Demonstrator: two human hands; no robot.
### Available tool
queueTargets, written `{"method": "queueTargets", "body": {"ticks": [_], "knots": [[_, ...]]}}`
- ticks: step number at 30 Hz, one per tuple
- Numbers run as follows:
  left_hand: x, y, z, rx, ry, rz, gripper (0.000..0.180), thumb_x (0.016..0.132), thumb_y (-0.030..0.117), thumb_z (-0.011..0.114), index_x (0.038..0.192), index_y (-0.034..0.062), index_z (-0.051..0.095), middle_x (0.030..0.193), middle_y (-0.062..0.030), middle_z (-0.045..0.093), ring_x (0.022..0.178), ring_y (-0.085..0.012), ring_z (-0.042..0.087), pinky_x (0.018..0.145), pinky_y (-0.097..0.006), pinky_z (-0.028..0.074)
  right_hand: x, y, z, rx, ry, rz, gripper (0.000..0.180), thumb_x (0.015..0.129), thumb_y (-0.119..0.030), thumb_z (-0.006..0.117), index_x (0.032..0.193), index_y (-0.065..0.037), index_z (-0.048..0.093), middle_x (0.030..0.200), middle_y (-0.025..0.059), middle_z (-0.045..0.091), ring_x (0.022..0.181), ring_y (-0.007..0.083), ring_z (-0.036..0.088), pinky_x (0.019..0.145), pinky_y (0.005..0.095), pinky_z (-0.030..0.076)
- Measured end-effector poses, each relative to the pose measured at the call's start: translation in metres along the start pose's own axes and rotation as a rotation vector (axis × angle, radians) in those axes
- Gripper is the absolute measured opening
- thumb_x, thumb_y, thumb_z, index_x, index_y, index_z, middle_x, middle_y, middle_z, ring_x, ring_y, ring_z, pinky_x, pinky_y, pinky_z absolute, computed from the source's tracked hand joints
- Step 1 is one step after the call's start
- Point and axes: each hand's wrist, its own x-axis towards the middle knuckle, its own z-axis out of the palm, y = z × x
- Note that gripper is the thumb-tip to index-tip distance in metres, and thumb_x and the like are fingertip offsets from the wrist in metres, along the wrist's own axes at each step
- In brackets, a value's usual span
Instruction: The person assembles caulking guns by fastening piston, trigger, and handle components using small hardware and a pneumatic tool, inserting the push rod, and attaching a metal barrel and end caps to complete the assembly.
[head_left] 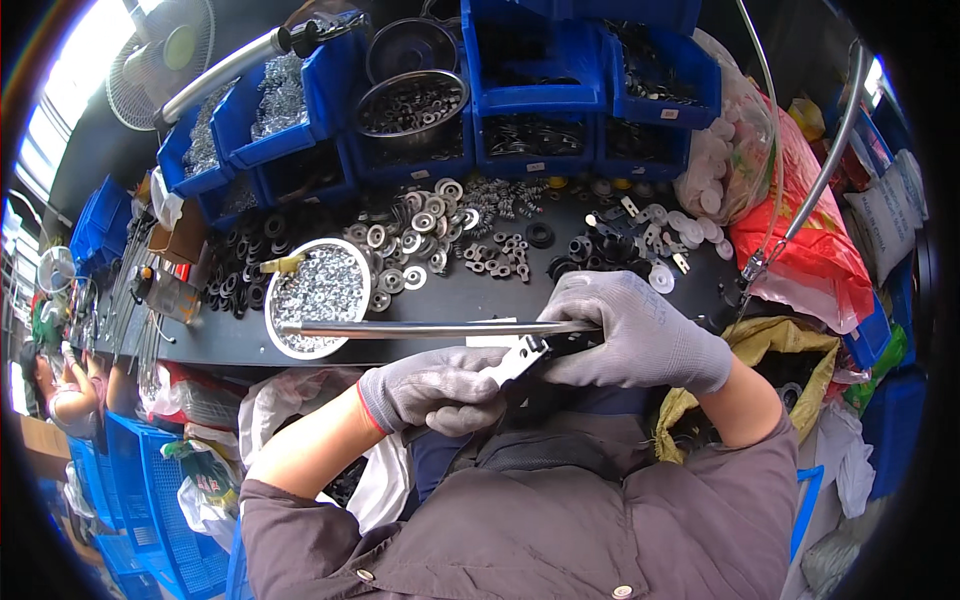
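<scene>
Both my hands wear grey knit gloves. My right hand (630,330) grips the near end of a long shiny metal rod (400,328) that lies level and points left over the black bench edge (250,350). My left hand (440,388) is closed around a black-and-white bracket piece (530,358) that meets the rod's near end. Both hands are close to my chest, just in front of the bench.
A round white bowl of small silver nuts (320,292) stands under the rod's far end. Washers, springs and black rubber rings (440,235) litter the bench. Blue parts bins (540,100) line the back. A red bag (810,230) and hanging hose (800,210) are right. Another person (60,390) sits far left.
</scene>
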Motion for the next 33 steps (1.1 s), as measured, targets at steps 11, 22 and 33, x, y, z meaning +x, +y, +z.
{"method": "queueTargets", "body": {"ticks": [11, 22, 33], "knots": [[-0.01, -0.005, 0.007, 0.091, -0.004, 0.044, 0.049, 0.088, 0.044, 0.072, 0.11, 0.004, 0.054, 0.062, -0.0003, 0.05, 0.043, -0.0022, 0.039, 0.04, -0.02, 0.024, 0.002, -0.004, 0.007, 0.107, -0.095, -0.054, 0.044, 0.069, -0.028, 0.078, 0.095, 0.004, 0.066, 0.086, 0.0134, 0.062, 0.079, 0.0241, 0.063, 0.072, 0.0344, 0.05], [-0.013, 0.001, -0.001, 0.041, -0.083, 0.046, 0.068, 0.098, 0.043, 0.061, 0.147, 0.0038, 0.036, 0.068, -0.0045, 0.053, 0.043, -0.0035, 0.037, 0.039, -0.02, 0.025, 0.0, 0.007, 0.014, 0.345, -0.042, 0.007, 0.028, 0.07, -0.011, 0.079, 0.093, 0.0, 0.066, 0.087, 0.0029, 0.058, 0.084, 0.0099, 0.055, 0.075, 0.0264, 0.045], [-0.01, 0.008, 0.001, 0.178, 0.026, -0.011, 0.041, 0.1, 0.034, 0.058, 0.126, 0.0042, 0.048, 0.072, -0.0071, 0.058, 0.044, -0.0045, 0.041, 0.039, -0.021, 0.027, 0.001, 0.003, 0.008, 0.167, -0.028, -0.06, 0.03, 0.072, -0.016, 0.077, 0.095, 0.0, 0.067, 0.09, 0.0065, 0.059, 0.087, 0.0176, 0.058, 0.08, 0.0298, 0.047]]}}
